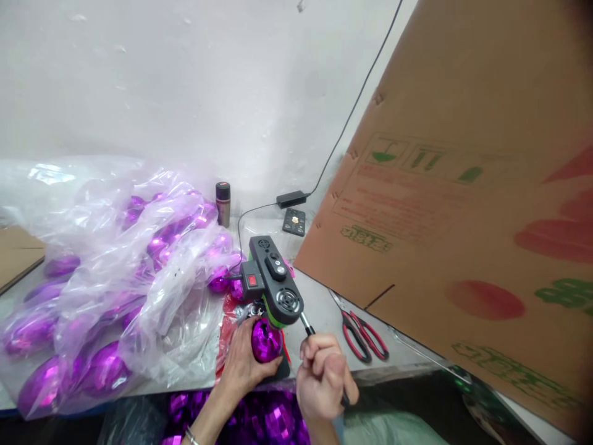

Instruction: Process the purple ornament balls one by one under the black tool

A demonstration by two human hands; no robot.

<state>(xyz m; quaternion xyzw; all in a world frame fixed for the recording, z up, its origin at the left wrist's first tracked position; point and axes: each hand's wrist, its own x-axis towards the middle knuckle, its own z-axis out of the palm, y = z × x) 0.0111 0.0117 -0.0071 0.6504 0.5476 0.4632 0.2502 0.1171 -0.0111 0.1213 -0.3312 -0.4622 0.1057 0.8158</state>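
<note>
In my left hand (pixel 244 361) sits a shiny purple mirrored ball (pixel 265 341), gripped between thumb and fingers at the near end of a black and green device (pixel 277 281). The device has a red switch, round speaker-like grilles and a cable. My right hand (pixel 324 374) is closed around the black handle of a slim metal-shafted tool (pixel 307 324), whose shaft points up toward the device's near end. Its tip is hidden behind the device. A strip of red plastic (pixel 224 346) lies left of my left hand.
Clear plastic bags (pixel 152 309) with purple balls cover the left side. Red-handled scissors (pixel 365 337) lie right of my right hand. A large cardboard box (pixel 440 204) leans on the right. A spray can (pixel 223 204) and power adapter (pixel 291 198) are at the wall. More purple balls (pixel 278 420) are below the edge.
</note>
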